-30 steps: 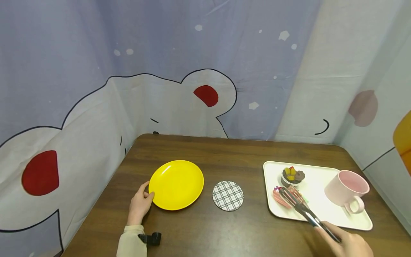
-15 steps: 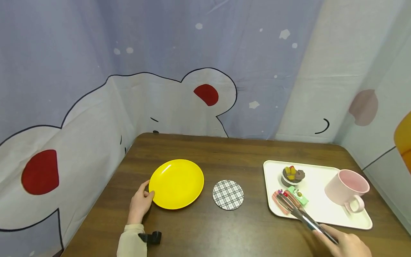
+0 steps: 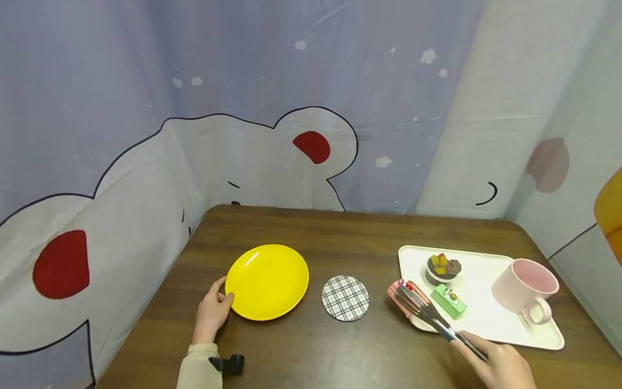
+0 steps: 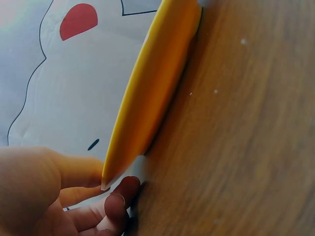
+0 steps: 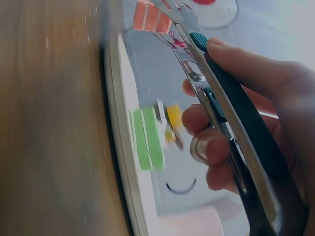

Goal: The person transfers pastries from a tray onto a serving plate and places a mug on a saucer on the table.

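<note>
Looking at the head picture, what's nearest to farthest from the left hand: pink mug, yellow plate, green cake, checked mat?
1. Yellow plate: its edge in the left hand.
2. Checked mat: right of the plate.
3. Green cake: on the white tray.
4. Pink mug: tray's right end.

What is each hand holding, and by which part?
Left hand: the yellow plate, by its left rim. Right hand: the metal tongs, by the handles; their tips grip a pink cake slice.

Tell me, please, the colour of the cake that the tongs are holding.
The cake is pink with paler stripes, clearest in the right wrist view.
</note>
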### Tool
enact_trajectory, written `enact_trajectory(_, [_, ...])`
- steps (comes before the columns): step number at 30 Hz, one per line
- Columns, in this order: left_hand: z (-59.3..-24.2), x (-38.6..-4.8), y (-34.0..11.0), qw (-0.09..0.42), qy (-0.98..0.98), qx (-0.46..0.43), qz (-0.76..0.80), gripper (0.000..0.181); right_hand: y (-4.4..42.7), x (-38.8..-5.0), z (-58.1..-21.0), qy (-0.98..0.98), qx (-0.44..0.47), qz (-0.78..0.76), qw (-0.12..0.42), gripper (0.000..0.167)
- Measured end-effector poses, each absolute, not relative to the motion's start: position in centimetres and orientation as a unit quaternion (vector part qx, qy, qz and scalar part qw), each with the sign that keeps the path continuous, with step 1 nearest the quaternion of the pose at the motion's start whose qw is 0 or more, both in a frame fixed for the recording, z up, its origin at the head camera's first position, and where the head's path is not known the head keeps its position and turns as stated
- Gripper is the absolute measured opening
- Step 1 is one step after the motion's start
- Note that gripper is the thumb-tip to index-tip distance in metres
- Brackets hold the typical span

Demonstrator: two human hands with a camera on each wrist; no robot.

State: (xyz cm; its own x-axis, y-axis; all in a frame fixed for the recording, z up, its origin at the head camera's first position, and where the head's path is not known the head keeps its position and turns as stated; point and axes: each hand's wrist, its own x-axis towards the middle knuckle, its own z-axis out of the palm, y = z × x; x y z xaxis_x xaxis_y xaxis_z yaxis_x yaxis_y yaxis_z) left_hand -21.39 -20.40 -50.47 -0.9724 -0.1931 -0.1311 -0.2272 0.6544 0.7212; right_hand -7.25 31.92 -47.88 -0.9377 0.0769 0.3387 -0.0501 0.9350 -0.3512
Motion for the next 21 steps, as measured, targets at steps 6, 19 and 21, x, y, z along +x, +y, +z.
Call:
enact_trajectory(6, [-50.5,-21.4,-20.5,0.02,0.91,-0.117,0.398,0.056,29.2,-9.4,-47.8,-0.944,0.078,0.185,0.262,0.022])
enact_trajectory(19, [-50.8,-21.4,-20.7,0.019,0.909,-0.122,0.397,0.055,26.7,-14.9,-45.1,-0.923,0.208,0.119,0.303,0.018])
enact_trajectory(21, [-50.8,-21.4,-20.7,0.018,0.909,-0.122,0.397,0.055,26.1,-15.7,-44.7,-0.917,0.225,0.11,0.31,0.018])
